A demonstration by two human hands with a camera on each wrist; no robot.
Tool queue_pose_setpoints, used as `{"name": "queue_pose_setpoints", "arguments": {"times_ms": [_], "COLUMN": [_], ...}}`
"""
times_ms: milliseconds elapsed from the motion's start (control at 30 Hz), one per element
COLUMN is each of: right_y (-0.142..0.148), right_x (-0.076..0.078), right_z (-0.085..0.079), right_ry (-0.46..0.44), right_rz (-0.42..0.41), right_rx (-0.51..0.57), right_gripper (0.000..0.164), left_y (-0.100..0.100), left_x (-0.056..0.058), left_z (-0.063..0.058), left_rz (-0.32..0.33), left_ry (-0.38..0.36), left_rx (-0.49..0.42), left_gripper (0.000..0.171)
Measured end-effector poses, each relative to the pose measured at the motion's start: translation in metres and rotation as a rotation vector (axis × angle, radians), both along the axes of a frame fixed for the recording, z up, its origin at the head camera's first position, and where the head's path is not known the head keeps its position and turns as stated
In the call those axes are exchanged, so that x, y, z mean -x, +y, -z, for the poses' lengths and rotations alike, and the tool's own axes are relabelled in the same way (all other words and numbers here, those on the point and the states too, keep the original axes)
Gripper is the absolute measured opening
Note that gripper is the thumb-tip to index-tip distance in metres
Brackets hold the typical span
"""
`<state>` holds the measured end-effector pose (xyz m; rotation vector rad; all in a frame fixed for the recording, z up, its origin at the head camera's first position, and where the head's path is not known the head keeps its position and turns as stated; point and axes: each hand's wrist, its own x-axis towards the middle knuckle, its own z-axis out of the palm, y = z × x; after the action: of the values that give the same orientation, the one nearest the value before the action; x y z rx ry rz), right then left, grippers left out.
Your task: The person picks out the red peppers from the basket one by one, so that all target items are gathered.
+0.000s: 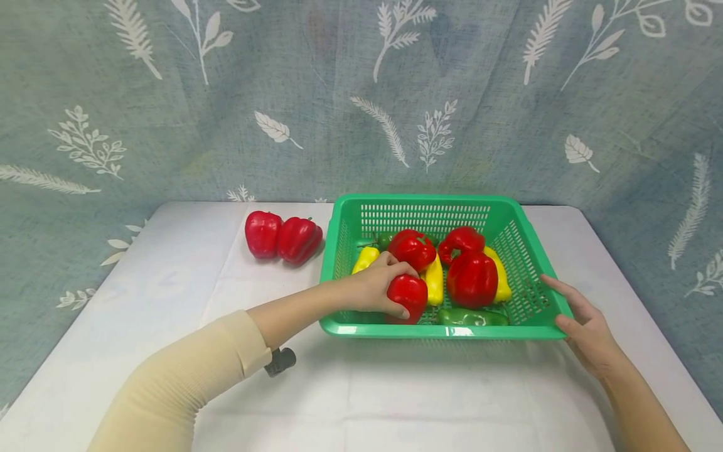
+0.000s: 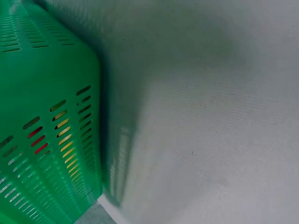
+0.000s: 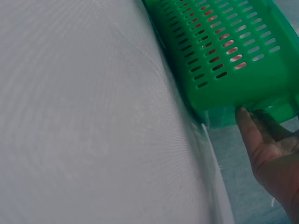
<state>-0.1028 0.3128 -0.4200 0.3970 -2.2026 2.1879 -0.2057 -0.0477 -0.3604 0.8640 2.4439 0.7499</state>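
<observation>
Green basket holds four red peppers, three yellow ones, at least two green ones, two outlying reds lying left; left hand, reaching in, clamps front-left red pepper, right hand grips basket's right corner.

Left sleeve: cream, fine-textured, closely wrinkled at the bend, ending on the forearm in a broad, straight-edged cuff of like colour. Device: one, small, black, round-ended, beside the cuff; attachment hidden. Left hand, right hand, right forearm: bare.
</observation>
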Motion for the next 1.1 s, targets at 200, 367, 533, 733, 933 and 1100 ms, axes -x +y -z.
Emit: {"name": "queue_pose_setpoints", "arguments": {"times_ms": [200, 367, 533, 733, 933, 1100], "right_y": [-0.002, -0.003, -0.002, -0.001, -0.001, -0.002], "right_x": [0.001, 0.002, 0.001, 0.0, 0.0, 0.0], "right_z": [-0.003, -0.003, -0.003, -0.003, -0.001, -0.001], "right_ry": [-0.017, -0.006, -0.015, -0.017, -0.009, -0.004], "right_rz": [0.013, 0.009, 0.017, 0.017, 0.003, -0.001], "right_rx": [-0.026, -0.023, -0.023, -0.012, 0.005, 0.006], "right_gripper": [0.05, 0.051, 0.051, 0.05, 0.05, 0.051], "left_y": [-0.004, -0.01, -0.017, -0.026, -0.036, -0.045], "left_x": [0.001, 0.003, 0.005, 0.006, 0.006, 0.005], "left_z": [-0.005, -0.012, -0.022, -0.032, -0.039, -0.045], "left_rz": [-0.024, -0.041, -0.074, -0.103, -0.123, -0.136], "left_ry": [-0.009, -0.036, -0.061, -0.06, -0.065, -0.046], "left_rx": [-0.035, -0.097, -0.135, -0.157, -0.176, -0.195], "left_gripper": [0.06, 0.061, 0.061, 0.063, 0.062, 0.061]}}
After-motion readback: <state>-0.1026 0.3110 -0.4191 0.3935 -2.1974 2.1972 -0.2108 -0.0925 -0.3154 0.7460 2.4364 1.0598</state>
